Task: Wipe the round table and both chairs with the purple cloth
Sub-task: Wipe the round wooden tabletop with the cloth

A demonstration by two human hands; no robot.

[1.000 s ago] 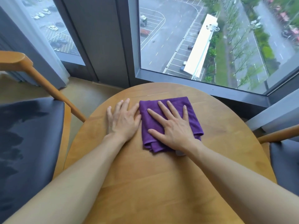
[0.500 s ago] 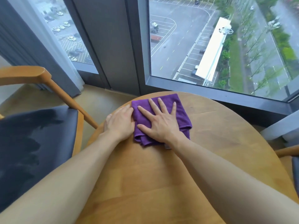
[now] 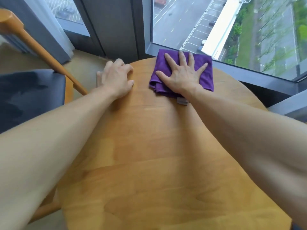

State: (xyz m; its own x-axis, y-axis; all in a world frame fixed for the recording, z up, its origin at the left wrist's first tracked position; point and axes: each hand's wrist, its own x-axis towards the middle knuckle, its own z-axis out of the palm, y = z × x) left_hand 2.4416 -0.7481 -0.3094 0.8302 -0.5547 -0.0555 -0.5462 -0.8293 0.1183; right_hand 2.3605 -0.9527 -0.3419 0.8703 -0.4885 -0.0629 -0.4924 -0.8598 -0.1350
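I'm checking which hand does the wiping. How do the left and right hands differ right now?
The right hand lies flat with fingers spread, pressing on the purple cloth; the left hand has curled fingers and touches no cloth. The right hand is at the table's far edge by the window, the left at its left edge. Both rest on the table.

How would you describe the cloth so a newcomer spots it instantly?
Start at the round wooden table below the big window. At the table's far edge, by the window frame, the right hand presses flat with spread fingers on the purple cloth. It is folded, the only purple thing in view, with a small grey tag at its near edge.
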